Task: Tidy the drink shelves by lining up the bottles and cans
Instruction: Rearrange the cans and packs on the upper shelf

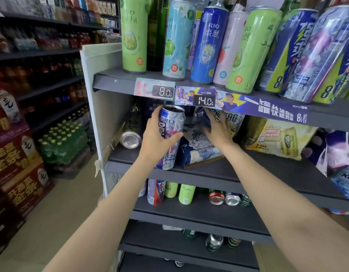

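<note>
Purple RIO can (170, 134), upright at the front edge of the middle shelf (228, 173), partly covered by the left hand (157, 139). Lower print hard to read; deeper shelf contents dark and unclear; right-side packs cut off by the frame edge. Tall, slim, silver-rimmed top, blue-purple label with white splashes. Left fingers and thumb curled round its body, gripping it. Right hand (218, 130) reaching under the price strip (205, 101), fingers straight and spread, resting on a blue-and-white carton (199, 152) just beside the can. Silver can (130, 139) lying on its side at far left.
</note>
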`<state>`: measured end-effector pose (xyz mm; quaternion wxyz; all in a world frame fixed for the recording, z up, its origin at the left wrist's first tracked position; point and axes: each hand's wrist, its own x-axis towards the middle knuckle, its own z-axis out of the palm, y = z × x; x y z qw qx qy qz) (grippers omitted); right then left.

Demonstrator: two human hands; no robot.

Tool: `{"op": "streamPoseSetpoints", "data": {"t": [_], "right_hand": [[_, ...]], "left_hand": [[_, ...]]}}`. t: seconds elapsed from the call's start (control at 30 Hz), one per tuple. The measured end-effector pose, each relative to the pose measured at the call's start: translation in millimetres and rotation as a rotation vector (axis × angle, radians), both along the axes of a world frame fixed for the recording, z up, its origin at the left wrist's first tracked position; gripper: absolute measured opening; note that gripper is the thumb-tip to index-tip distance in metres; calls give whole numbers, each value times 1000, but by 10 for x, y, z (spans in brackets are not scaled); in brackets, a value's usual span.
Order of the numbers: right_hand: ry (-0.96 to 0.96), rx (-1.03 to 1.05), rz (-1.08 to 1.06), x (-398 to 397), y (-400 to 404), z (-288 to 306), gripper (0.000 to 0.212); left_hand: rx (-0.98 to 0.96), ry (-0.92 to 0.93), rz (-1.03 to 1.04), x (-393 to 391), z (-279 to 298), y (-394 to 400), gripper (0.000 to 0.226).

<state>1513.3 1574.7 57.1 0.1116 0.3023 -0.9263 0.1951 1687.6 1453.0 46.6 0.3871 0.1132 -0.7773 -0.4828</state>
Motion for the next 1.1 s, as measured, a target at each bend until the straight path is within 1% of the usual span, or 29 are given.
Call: {"op": "streamPoseSetpoints", "data": {"t": [0.17, 0.27, 0.43, 0.5, 0.57, 0.63, 0.73, 0.8, 0.9, 1.0, 1.1], "right_hand": [[63, 204, -41, -240, -232, 54, 70], [100, 180, -84, -281, -302, 48, 74], [233, -22, -168, -211, -62, -83, 64], [262, -62, -135, -173, 89, -96, 65], [289, -117, -69, -130, 248, -80, 58], [271, -281, -10, -49, 445, -86, 50], [193, -557, 8, 149, 749, -88, 50], [161, -690, 0, 308, 929, -94, 50], [227, -817, -25, 522, 1088, -95, 48], [257, -892, -63, 682, 1074, -89, 48], [204, -974, -104, 732, 1054, -32, 51]], "left_hand": [[41, 13, 2, -19, -76, -59, 87], [16, 5, -37, 6, -99, -49, 86], [32, -9, -46, 45, -107, -13, 90], [36, -12, -48, 56, -107, -13, 89], [29, -16, -44, 53, -99, -16, 87], [27, -27, -41, 54, -94, -11, 87], [20, -34, -31, 61, -79, -13, 87], [16, -29, -22, 66, -67, -5, 87], [31, -18, 24, 73, -48, 79, 86], [107, -10, 42, 98, -71, 213, 85], [112, -98, 44, 145, -160, 275, 88]]}}
